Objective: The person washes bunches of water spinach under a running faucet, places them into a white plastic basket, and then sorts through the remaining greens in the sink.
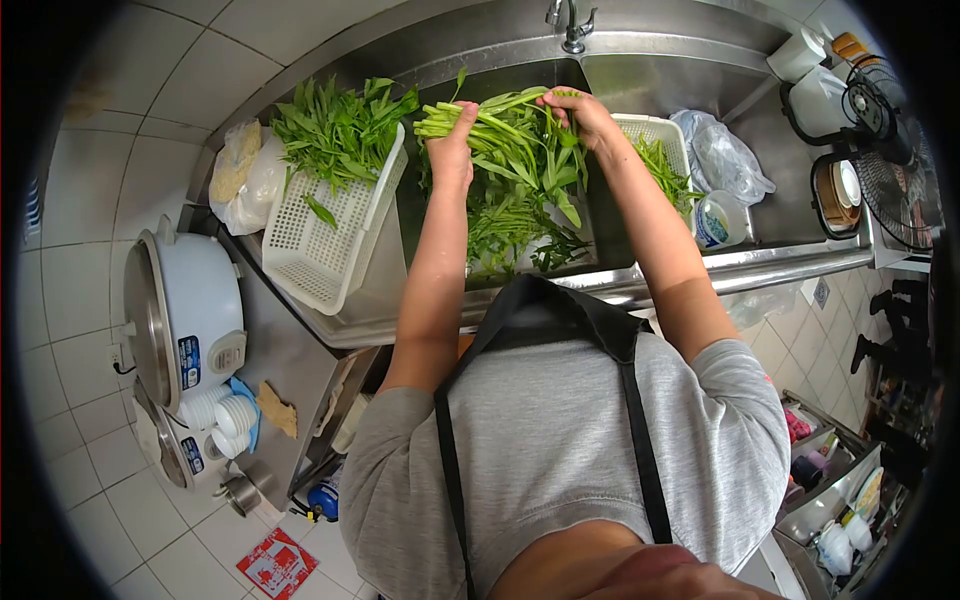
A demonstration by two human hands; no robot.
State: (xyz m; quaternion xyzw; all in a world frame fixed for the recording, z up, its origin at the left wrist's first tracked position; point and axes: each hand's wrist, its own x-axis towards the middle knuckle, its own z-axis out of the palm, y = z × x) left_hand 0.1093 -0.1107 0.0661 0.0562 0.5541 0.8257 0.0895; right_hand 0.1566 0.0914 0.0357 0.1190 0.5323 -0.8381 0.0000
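Note:
My left hand (453, 148) is closed around a bunch of water spinach (505, 145), with the cut pale-green stems pointing left past the thumb. At the bunch's right end, my right hand (583, 112) has its fingers pinched on a stem. Below both hands, more loose greens (505, 232) lie in the steel sink basin (610, 215). To the left, a white perforated basket (325, 240) sits tilted, leafy greens (335, 130) heaped at its far end. A second white basket (672, 135) on the right holds thin green stems.
A faucet (573, 35) stands behind the sink. Clear plastic bags (722, 155) and a small tub (718, 220) lie right of it, near a black fan (890, 130). Left are a bagged pale food (240, 175), a large rice cooker (195, 310) and stacked white bowls (232, 420).

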